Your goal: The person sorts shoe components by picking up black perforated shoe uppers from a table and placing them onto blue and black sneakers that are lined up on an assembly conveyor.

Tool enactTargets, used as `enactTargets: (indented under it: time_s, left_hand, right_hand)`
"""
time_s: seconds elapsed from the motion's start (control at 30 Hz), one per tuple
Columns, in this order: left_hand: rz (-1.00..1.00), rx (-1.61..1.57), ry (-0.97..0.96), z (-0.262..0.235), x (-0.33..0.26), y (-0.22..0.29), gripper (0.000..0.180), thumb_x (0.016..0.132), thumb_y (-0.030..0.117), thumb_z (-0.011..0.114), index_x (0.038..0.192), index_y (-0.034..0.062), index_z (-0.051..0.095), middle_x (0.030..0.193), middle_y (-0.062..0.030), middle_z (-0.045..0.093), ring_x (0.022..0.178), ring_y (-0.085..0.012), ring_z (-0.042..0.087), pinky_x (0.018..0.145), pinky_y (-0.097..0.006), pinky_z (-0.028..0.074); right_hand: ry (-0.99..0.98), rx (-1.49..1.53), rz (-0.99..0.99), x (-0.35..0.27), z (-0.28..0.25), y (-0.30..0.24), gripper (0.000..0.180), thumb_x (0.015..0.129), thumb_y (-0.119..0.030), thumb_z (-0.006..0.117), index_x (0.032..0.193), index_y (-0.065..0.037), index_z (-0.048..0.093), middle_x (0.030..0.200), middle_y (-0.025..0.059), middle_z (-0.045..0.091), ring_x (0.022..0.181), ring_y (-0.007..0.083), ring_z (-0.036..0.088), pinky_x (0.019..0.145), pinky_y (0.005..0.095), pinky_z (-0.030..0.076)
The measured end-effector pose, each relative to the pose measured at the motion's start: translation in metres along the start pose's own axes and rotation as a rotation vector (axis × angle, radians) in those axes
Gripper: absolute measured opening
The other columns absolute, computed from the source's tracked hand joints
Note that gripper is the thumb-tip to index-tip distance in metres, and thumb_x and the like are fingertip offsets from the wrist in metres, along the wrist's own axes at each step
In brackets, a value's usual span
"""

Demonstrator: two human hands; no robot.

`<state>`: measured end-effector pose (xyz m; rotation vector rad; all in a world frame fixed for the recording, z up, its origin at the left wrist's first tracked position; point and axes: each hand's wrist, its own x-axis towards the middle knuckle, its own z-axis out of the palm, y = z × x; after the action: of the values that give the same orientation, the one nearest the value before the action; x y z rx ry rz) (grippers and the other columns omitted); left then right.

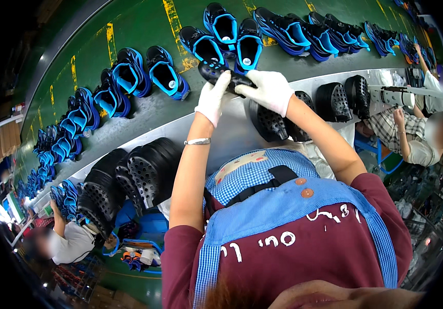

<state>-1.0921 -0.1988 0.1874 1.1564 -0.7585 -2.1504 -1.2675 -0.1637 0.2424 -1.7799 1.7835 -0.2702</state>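
Apron up close, gloves working a sole.
Left hand and right hand (both white-gloved) pinch one black sole above the counter.

Shoe factory line, blue-and-black shoes in rows on a green conveyor belt, black soles stacked along the surface, seated workers alongside

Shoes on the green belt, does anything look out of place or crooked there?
Nothing stands out. The blue shoes sit in pairs along the belt, angled slightly differently but none tipped or fallen. Both gloved hands, left and right, hold a black sole at the belt's edge.
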Motion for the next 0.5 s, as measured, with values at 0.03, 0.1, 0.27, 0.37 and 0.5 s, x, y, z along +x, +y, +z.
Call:
enactTargets:
  time_s: [0.03, 0.1, 0.27, 0.37, 0.5]
  left_hand:
    - [-0.001, 0.153, 0.045, -0.004, 0.003, 0.006, 0.044, 0.092, 0.033, 0.062, 0.123, 0.003, 0.055, 0.109, -0.0057, 0.062, 0.099, -0.0184, 0.061, 0.088, -0.037, 0.051]
    - [0.108, 0.542, 0.124, -0.018, 0.01, 0.012, 0.049, 0.09, 0.034, 0.062, 0.126, 0.0021, 0.053, 0.116, -0.0094, 0.058, 0.104, -0.022, 0.058, 0.091, -0.037, 0.048]
    - [0.505, 1.335, 0.174, -0.052, 0.029, -0.004, 0.06, 0.084, 0.03, 0.064, 0.135, 0.0033, 0.046, 0.14, -0.0176, 0.043, 0.118, -0.0357, 0.051, 0.1, -0.04, 0.043]
    - [0.526, 1.377, 0.134, -0.059, 0.037, -0.003, 0.062, 0.083, 0.027, 0.065, 0.137, 0.0044, 0.043, 0.141, -0.0156, 0.042, 0.115, -0.0365, 0.052, 0.097, -0.041, 0.045]
    - [0.413, 1.361, 0.053, -0.051, 0.045, 0.013, 0.06, 0.083, 0.025, 0.063, 0.134, 0.0001, 0.044, 0.139, -0.0207, 0.044, 0.12, -0.0389, 0.049, 0.1, -0.042, 0.042]
  right_hand:
    - [0.03, -0.023, 0.004, 0.011, 0.004, 0.003, 0.051, 0.083, -0.055, 0.057, 0.077, -0.005, 0.063, 0.076, 0.0196, 0.065, 0.076, 0.0377, 0.065, 0.07, 0.044, 0.052]
    - [0.004, -0.084, 0.045, 0.033, 0.003, 0.005, 0.051, 0.081, -0.055, 0.058, 0.078, -0.005, 0.066, 0.078, 0.0203, 0.066, 0.078, 0.037, 0.065, 0.073, 0.0434, 0.052]
    - [-0.102, -0.172, 0.031, 0.091, -0.008, 0.008, 0.054, 0.08, -0.055, 0.058, 0.076, -0.001, 0.067, 0.074, 0.0218, 0.064, 0.073, 0.0372, 0.064, 0.069, 0.0428, 0.051]
    - [-0.201, -0.298, 0.041, 0.123, -0.01, -0.015, 0.052, 0.08, -0.05, 0.053, 0.083, -0.002, 0.072, 0.084, 0.0217, 0.068, 0.082, 0.0354, 0.067, 0.076, 0.0425, 0.053]
    - [-0.193, -0.317, 0.085, 0.154, 0.01, -0.035, 0.041, 0.085, -0.04, 0.054, 0.088, -0.003, 0.073, 0.089, 0.0199, 0.069, 0.086, 0.0357, 0.067, 0.079, 0.0425, 0.053]
